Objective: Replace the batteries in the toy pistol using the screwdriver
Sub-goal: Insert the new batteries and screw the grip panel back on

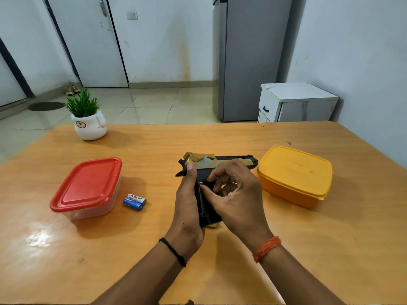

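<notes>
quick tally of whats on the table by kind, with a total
lidded plastic boxes: 2, red-lidded box and yellow box
AA batteries: 2, and
toy pistol: 1
potted plant: 1
total: 6

Black-and-gold toy pistol (217,163) on its side; two batteries (134,201) left, possibly touching.

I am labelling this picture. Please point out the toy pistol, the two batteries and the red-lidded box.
toy pistol (204,162): head view, on its gold slide.
two batteries (134,201): head view, between both cells.
red-lidded box (88,183): head view, on the lid's middle.
</notes>
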